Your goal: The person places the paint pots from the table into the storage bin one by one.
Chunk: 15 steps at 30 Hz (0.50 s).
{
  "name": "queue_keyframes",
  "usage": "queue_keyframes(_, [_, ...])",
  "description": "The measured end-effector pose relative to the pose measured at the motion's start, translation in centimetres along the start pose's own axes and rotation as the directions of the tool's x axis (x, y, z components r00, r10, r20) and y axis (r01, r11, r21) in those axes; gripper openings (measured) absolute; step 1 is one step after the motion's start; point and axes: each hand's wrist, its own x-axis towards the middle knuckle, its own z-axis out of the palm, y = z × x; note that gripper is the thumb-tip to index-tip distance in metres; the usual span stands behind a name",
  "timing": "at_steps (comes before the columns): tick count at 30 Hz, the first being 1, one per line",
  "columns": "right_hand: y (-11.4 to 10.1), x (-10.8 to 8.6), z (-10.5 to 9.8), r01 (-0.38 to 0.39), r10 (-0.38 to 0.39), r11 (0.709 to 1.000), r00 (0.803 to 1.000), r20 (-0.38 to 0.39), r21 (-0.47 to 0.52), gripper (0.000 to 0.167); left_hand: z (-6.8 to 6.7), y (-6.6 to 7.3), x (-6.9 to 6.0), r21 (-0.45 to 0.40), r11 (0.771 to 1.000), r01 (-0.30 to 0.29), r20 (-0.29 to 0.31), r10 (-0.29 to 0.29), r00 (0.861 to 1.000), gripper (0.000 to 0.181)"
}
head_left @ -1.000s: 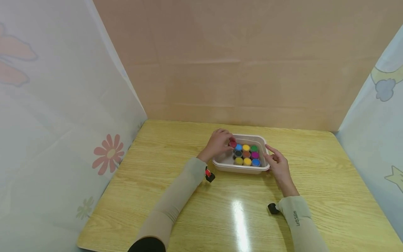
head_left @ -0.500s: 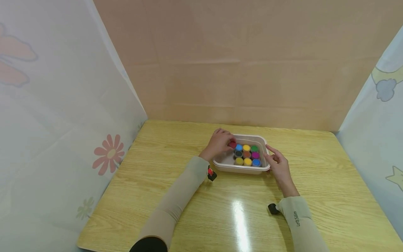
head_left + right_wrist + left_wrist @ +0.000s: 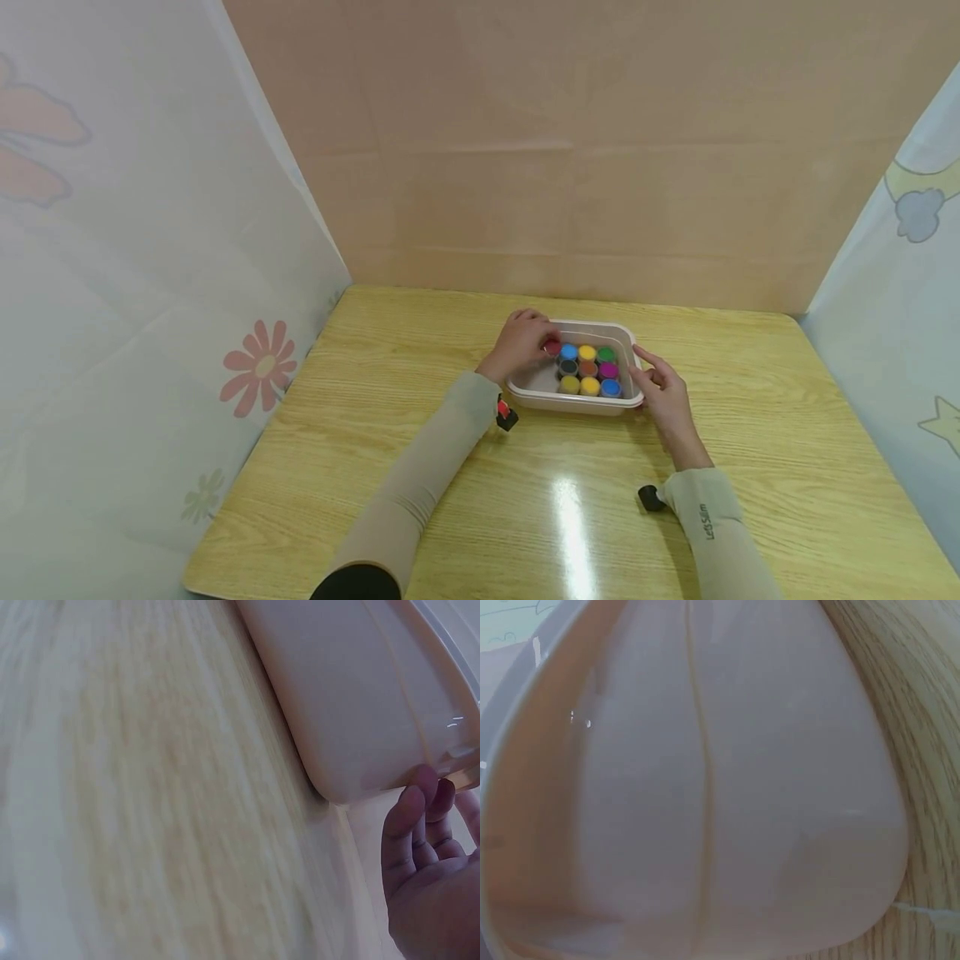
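Observation:
A pale pink plastic tub stands on the table with several small round paint pots in it. Blue, yellow, green, black, brown, purple and olive tops sit in close rows toward its right side. Over the tub's left part, my left hand pinches a red paint pot between thumb and fingers, which partly cover it. At the right end, my right hand holds the tub's rim; its curled fingers touch the end wall in the right wrist view. The left wrist view shows the tub's wall, no hand.
The wooden table extends around the tub, with a light glare in front. A tan paper backdrop rises behind. Patterned sheets hang at both sides. Small black wrist cameras sit at the sleeves.
My left hand, with the red paint pot, has shifted very slightly; the pot sits a touch left and lower. The right hand and the tub have hardly moved.

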Motion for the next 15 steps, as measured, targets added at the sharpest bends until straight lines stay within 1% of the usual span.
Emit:
queue_keyframes(4, [0.05, 0.02, 0.00, 0.000, 0.000, 1.000, 1.000, 0.002, 0.000, 0.058, 0.02, 0.15, -0.06, -0.018, 1.000, 0.014, 0.004, -0.014, 1.000, 0.027])
queue_keyframes(7, [-0.01, -0.09, 0.04, 0.010, -0.010, 1.000, 1.000, -0.001, -0.011, 0.058, 0.04, 0.28, -0.08, -0.012, 1.000, 0.020, 0.005, -0.020, 1.000, 0.026])
queue_keyframes(10, [-0.07, -0.23, 0.06, 0.022, -0.022, 1.000, 1.000, -0.006, -0.021, 0.058, 0.05, 0.41, -0.09, 0.007, 1.000, 0.021, 0.006, -0.021, 1.000, 0.026])
queue_keyframes(15, [-0.08, -0.33, 0.08, 0.038, -0.038, 0.999, 0.999, -0.011, -0.019, 0.058, -0.05, 0.55, -0.16, 0.046, 0.999, 0.006, 0.009, -0.006, 1.000, 0.027])
